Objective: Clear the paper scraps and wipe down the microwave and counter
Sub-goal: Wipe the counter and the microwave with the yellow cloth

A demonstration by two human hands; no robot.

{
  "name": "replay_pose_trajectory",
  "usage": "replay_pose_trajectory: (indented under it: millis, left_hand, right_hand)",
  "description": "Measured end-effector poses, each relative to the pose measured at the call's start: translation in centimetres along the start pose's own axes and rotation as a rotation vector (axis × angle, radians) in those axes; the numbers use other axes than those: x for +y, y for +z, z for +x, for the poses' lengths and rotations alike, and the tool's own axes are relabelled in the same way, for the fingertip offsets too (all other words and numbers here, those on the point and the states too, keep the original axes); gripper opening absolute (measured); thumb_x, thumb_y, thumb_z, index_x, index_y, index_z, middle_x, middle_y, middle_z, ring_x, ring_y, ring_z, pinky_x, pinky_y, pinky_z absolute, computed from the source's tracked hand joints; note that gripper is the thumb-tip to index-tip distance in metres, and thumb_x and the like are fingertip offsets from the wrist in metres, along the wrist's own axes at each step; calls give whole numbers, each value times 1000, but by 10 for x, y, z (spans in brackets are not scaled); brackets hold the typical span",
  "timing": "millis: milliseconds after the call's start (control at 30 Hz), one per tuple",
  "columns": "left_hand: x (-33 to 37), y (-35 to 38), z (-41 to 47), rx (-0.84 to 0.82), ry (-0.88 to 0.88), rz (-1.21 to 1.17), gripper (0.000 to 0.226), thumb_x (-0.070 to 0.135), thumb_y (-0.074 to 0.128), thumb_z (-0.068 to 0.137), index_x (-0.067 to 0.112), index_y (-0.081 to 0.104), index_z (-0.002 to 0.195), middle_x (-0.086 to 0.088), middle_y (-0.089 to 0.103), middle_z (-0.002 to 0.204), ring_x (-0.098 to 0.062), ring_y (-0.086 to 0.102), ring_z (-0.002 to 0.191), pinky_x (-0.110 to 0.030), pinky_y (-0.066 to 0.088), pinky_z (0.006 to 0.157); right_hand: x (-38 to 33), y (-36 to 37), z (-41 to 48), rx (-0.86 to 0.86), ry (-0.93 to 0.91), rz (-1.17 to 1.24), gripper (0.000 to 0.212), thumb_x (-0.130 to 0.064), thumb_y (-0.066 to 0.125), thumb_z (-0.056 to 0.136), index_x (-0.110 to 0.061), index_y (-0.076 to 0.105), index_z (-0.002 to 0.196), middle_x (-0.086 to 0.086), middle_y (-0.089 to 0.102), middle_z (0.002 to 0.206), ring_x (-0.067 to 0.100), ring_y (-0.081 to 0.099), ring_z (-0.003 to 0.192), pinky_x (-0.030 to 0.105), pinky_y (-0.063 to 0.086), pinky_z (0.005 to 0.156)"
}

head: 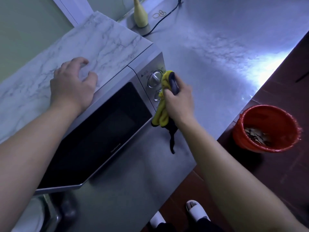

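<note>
**Cloth on the control panel, microwave steadied**

Right hand gripped a bunched yellow-and-dark cloth, fingers curled round its upper part, loose tail hanging below the wrist. The cloth was against the microwave's control panel, touching the dials just left of the knuckles.

Left hand rested palm-down on the microwave top with fingers arched and spread, holding nothing. It was probably bracing the box.

Handling, as judged: the cloth is soft, light and limp, best kept wadded in the fist so the tail doesn't snag. The dials stick out and may turn under a hard rub, so work around them lightly. The microwave is rigid and heavy but could slide on the smooth metal counter, hence the press from above. Its glass door wants flat, even strokes.

Paper scraps lay in the red bucket on the floor, well right of the right hand. I saw none on the counter. A spray bottle stood far beyond both hands.
</note>
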State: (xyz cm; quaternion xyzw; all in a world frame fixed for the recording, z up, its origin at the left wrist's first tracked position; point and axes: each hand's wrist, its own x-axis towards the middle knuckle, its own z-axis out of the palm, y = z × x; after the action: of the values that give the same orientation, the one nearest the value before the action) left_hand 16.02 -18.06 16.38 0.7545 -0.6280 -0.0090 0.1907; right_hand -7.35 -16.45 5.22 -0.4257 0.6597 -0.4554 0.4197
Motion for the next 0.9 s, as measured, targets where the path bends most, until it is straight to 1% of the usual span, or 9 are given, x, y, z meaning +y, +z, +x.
replay_pose_trajectory:
  millis: [133,333,467,500,567,633,767,833,900]
  left_hand:
    - [-1,1,1,4,3,0,43,40,46,88,30,54,129,-4,53,137,-30,41,127,-41,30,108]
    - [-1,1,2,6,0,17,41,38,47,89,30,54,129,-5,52,138,-31,41,128,-41,30,109]
    - [-1,2,2,7,8,14,41,39,46,89,30,54,128,-5,53,138,-30,41,128,-41,31,108]
    - [-1,1,2,8,9,15,41,39,46,89,30,54,128,-5,53,137,-31,41,128,-41,31,108]
    - [-1,1,2,7,6,17,42,40,45,89,30,54,128,-5,53,137,-30,41,128,-41,30,108]
    - [-1,1,2,8,3,16,42,41,45,89,31,54,129,-4,52,138,-30,41,128,-40,30,108]
    - [-2,1,2,4,1,20,42,40,45,89,30,53,129,-4,52,138,-30,41,128,-40,30,108]
    - [-1,0,2,-1,4,18,44,40,44,89,28,53,130,-6,52,138,-31,40,128,-40,30,108]
    - [0,-1,1,-6,4,11,45,40,43,88,28,53,130,-6,51,139,-31,40,129,-40,29,108]
  right_hand:
    - [-3,34,-23,72,129,84,57,-25,56,85,-46,53,137,-1,45,102,-3,48,71,29,42,80]
    - [8,65,-73,-76,150,295,37,-15,58,83,-19,65,119,14,54,105,3,55,81,43,53,93]
    - [32,45,-84,-243,63,230,47,-13,65,84,-33,68,126,-2,52,99,-4,57,89,17,48,88]
    - [37,39,-87,-214,48,223,48,-13,66,84,-33,67,128,-2,54,100,-5,58,90,16,47,87]
    - [42,28,-81,-68,63,269,44,-13,67,86,-26,68,128,11,61,108,5,62,95,29,51,93]
    - [36,19,-65,79,108,379,34,-15,66,85,-22,72,117,23,64,108,18,64,94,45,53,96]
    - [4,29,-38,84,127,583,23,-8,63,82,-28,74,84,-6,67,78,8,61,72,25,53,71]
    - [-7,44,-40,84,150,647,14,-5,62,82,-16,70,82,-4,61,75,11,56,70,27,48,68]
    - [-7,51,-46,74,175,678,19,-4,62,84,-20,70,78,-3,60,76,12,56,70,29,48,69]
